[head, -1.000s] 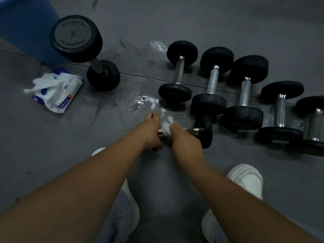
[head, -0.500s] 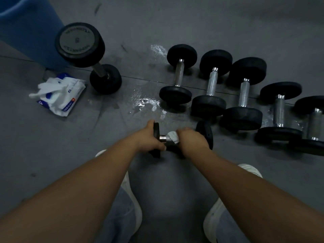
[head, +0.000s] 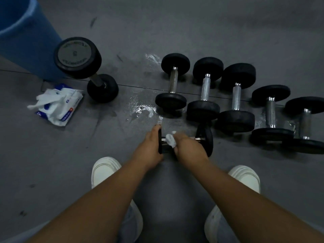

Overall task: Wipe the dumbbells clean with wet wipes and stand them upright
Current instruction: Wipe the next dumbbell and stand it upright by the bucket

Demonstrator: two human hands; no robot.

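Dark grey rubber gym floor (head: 52, 155), wet patches gleaming. Just ahead of the feet is the small black dumbbell with a chrome handle (head: 206, 137), its long axis running straight across, left to right. The left hand (head: 149, 149) curls over its left end plate. The right hand (head: 189, 148) clamps a crumpled white wet wipe (head: 170, 139) round the bar. Standing it up looks like a quarter-turn, with the left hand nearest a plate to pivot on.

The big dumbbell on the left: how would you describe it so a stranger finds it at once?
Find the blue bin at the far left. The big dumbbell stands right beside it, near the pack of wipes. Unlike the smaller dumbbells lying in a row, it is on end, grey printed face up.
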